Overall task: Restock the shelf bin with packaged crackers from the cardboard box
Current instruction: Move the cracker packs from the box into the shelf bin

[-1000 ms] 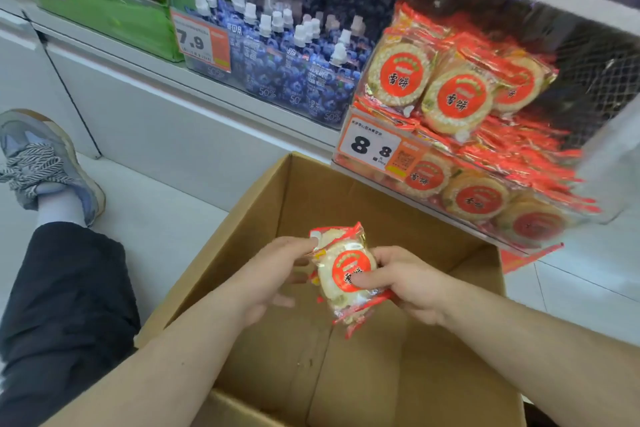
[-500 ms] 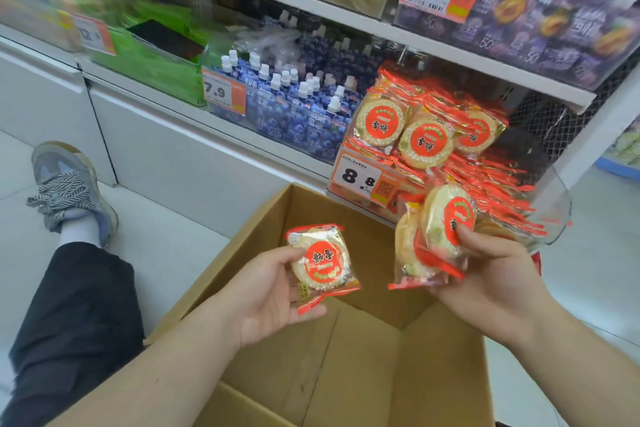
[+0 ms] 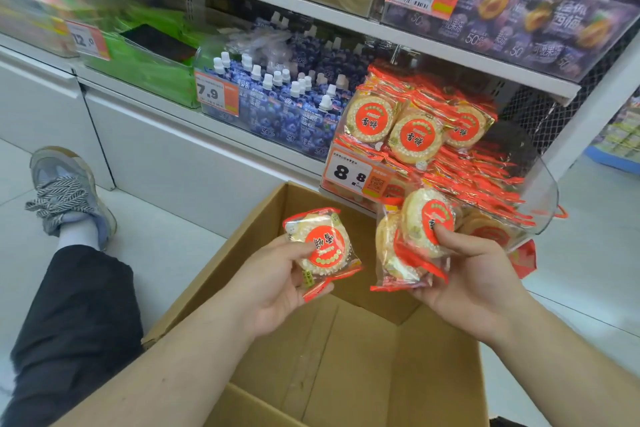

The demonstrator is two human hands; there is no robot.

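Note:
My left hand (image 3: 277, 288) holds one packaged cracker (image 3: 320, 244), a round pale disc with a red label, above the open cardboard box (image 3: 329, 357). My right hand (image 3: 474, 281) grips two more cracker packs (image 3: 412, 239), thumb on the front one's red label, just in front of the clear shelf bin (image 3: 540, 194). The bin is piled with the same red-and-orange cracker packs (image 3: 415, 128) and carries an 8.8 price tag (image 3: 353, 173). What I can see of the box's inside is bare cardboard.
Blue spouted pouches (image 3: 284, 107) fill the bin to the left, green packs (image 3: 145, 62) further left. An upper shelf (image 3: 346, 21) overhangs the cracker bin. My leg in dark trousers (image 3: 76, 322) and grey shoe (image 3: 65, 191) lie on the white floor, left of the box.
A second ago both hands held a small bundle of packs low in the box. They have split apart and risen, one pack left, two right, and my view tilted up toward the shelves.

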